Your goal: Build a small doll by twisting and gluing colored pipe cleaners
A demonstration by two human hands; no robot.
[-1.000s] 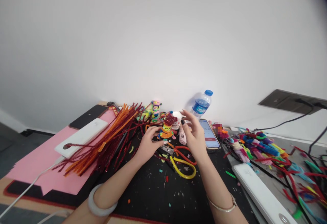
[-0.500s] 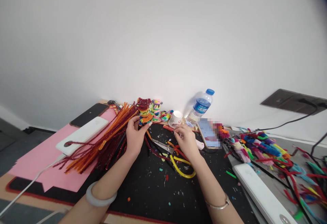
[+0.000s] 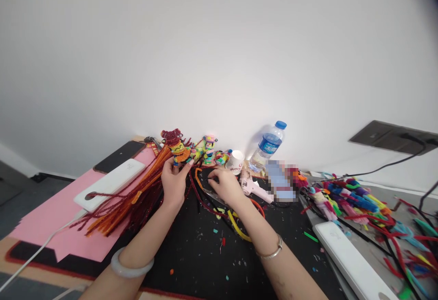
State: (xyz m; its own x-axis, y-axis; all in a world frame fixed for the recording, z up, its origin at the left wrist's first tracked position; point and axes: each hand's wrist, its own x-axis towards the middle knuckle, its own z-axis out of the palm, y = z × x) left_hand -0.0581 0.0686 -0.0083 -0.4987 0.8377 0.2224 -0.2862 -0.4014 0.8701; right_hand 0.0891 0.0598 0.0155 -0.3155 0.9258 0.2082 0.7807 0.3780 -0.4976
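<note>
My left hand (image 3: pixel 174 181) is closed around a pipe-cleaner doll (image 3: pixel 181 155) with a dark red glittery top, a yellow face and an orange skirt. The doll stands upright above my thumb and fingers. My right hand (image 3: pixel 224 186) hovers over the scissors (image 3: pixel 212 196), its fingers bent and pressed together. Whatever those fingertips may hold is too small to make out. An orange pipe-cleaner piece (image 3: pixel 197 177) curves just left of them. Beyond, a second doll (image 3: pixel 209 149) with a pink hat stands by the wall, between my hands.
A pink glue gun (image 3: pixel 255 188), a paper cup (image 3: pixel 236 160), a water bottle (image 3: pixel 268 147) and a phone (image 3: pixel 282 183) lie right of centre. Red and orange pipe cleaners (image 3: pixel 126 202) cover pink sheets (image 3: pixel 65 208) at left. White power banks (image 3: pixel 109 183) flank the black mat (image 3: pixel 205 263).
My left hand has shifted left with the doll, away from the second doll. My right hand has moved left from beside the cup to above the scissors, uncovering the glue gun.
</note>
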